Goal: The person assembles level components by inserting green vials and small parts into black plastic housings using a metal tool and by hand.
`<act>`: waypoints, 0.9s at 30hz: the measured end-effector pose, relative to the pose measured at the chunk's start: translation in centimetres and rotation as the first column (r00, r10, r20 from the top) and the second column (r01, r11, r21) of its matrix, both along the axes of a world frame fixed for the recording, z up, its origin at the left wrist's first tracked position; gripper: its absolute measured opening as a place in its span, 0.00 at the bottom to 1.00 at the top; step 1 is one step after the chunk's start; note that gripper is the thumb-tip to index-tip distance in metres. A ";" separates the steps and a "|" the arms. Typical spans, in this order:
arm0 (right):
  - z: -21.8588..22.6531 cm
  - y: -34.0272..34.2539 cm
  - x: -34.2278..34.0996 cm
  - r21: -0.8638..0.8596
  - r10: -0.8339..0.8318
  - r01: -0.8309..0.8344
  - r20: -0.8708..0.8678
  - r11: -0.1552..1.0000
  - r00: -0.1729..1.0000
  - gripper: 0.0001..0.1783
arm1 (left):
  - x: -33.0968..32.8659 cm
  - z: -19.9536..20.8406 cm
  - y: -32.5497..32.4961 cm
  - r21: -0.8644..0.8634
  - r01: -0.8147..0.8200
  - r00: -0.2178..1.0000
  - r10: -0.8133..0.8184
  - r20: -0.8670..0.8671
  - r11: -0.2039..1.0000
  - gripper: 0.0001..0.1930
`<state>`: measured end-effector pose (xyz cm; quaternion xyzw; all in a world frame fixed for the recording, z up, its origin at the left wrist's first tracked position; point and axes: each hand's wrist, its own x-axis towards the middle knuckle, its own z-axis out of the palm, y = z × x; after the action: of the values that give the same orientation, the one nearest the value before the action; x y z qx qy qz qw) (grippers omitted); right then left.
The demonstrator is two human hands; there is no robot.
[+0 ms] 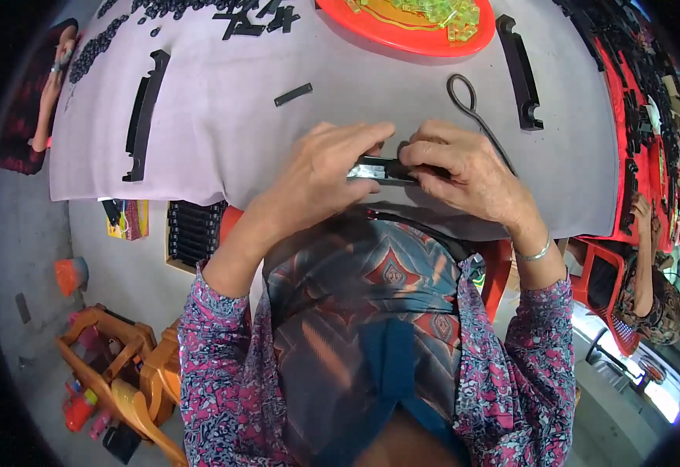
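At table edge, left hand (326,173) and right hand (464,175) both pinching small black part (380,169), grey cloth (223,132) beneath

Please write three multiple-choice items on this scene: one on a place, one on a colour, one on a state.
1. Where is the red tray? A far table edge B floor C lap
2. What colour is the table cloth? A green B pale grey C yellow
3. How is the small black part held? A lying free B left hand only C between both hands

A: the tray sits at the far edge. B: the cloth is pale grey. C: the left hand and right hand both pinch it.
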<state>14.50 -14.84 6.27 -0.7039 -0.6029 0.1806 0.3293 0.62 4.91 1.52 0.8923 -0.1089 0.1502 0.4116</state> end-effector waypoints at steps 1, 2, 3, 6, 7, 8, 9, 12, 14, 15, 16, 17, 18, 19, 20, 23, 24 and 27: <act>0.1 0.0 0.0 0.000 -0.004 0.004 0.020 1.000 1.000 0.10 | 0.0 0.0 0.0 -0.009 -0.008 1.000 0.008 0.000 1.000 0.37; 0.2 0.1 0.1 -0.002 -0.007 0.007 0.019 1.000 1.000 0.10 | 0.1 0.0 -0.1 -0.018 -0.016 1.000 0.016 0.000 1.000 0.37; 0.4 0.3 0.1 0.005 -0.010 0.010 -0.011 1.000 1.000 0.10 | 0.1 0.0 -0.1 -0.020 -0.014 1.000 0.014 0.000 1.000 0.37; 0.8 0.4 0.4 0.010 -0.016 0.017 -0.060 1.000 0.998 0.10 | 0.0 0.1 -0.1 -0.007 -0.019 0.999 0.019 -0.036 1.000 0.38; 0.9 0.3 0.5 0.001 -0.029 0.029 -0.072 1.000 0.997 0.10 | 0.1 0.1 0.0 -0.006 -0.013 0.999 0.013 -0.043 1.000 0.38; 1.1 0.3 0.5 -0.001 -0.030 0.030 -0.072 1.000 0.997 0.10 | 0.1 0.1 0.0 -0.005 -0.006 0.999 0.006 -0.049 1.000 0.39; 1.3 0.3 0.4 -0.045 -0.032 0.029 -0.069 0.999 0.997 0.10 | 0.1 0.0 0.0 -0.008 -0.005 0.999 0.004 -0.049 1.000 0.39; 1.4 0.6 0.6 -0.073 0.003 -0.006 -0.035 0.997 0.999 0.10 | 0.0 0.2 0.0 -0.017 -0.007 0.999 0.006 -0.054 1.000 0.39; 1.6 0.7 0.6 -0.063 0.032 -0.032 -0.001 0.997 0.999 0.11 | 0.0 0.2 0.1 -0.019 0.000 0.999 -0.001 -0.046 1.000 0.39; 1.9 0.8 0.6 -0.087 0.047 -0.045 0.015 0.995 0.999 0.11 | -0.1 0.3 0.1 -0.019 -0.002 0.999 0.001 -0.046 1.000 0.39; 2.0 0.8 0.6 -0.110 0.059 -0.055 0.032 0.992 0.998 0.11 | 0.0 0.3 0.0 -0.018 -0.011 0.999 0.010 -0.051 1.000 0.39; 2.0 0.8 0.6 -0.111 0.059 -0.055 0.031 0.992 0.998 0.11 | 0.0 0.3 -0.1 -0.016 -0.020 0.998 0.019 -0.055 1.000 0.39; 1.9 0.8 0.6 -0.112 0.066 -0.060 0.051 0.992 0.997 0.12 | 0.0 0.3 -0.1 -0.017 -0.020 0.998 0.019 -0.055 1.000 0.39; 2.0 0.8 0.6 -0.113 0.075 -0.067 0.070 0.991 0.995 0.13 | 0.0 0.4 0.0 -0.007 -0.016 0.998 0.015 -0.055 1.000 0.40; 2.1 0.8 0.5 -0.114 0.076 -0.068 0.070 0.991 0.995 0.13 | 0.0 0.5 0.0 0.003 -0.012 0.998 0.012 -0.054 1.000 0.40; 2.1 0.7 0.3 -0.134 0.101 -0.084 0.126 0.987 0.987 0.13 | 0.2 0.2 0.0 -0.021 0.000 0.999 -0.001 -0.046 1.000 0.41; 2.0 0.8 0.1 -0.125 0.111 -0.088 0.191 0.988 0.975 0.14 | 0.2 0.1 0.0 -0.022 0.002 0.999 -0.004 -0.048 1.000 0.41; 2.3 1.0 -0.2 -0.142 0.132 -0.096 0.270 0.985 0.954 0.13 | 0.2 0.2 0.0 -0.002 -0.007 0.998 0.007 -0.056 1.000 0.41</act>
<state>14.32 -13.85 8.57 -0.7058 -0.6701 0.1366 0.1847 0.80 4.93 1.71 0.8959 -0.0941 0.1269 0.4151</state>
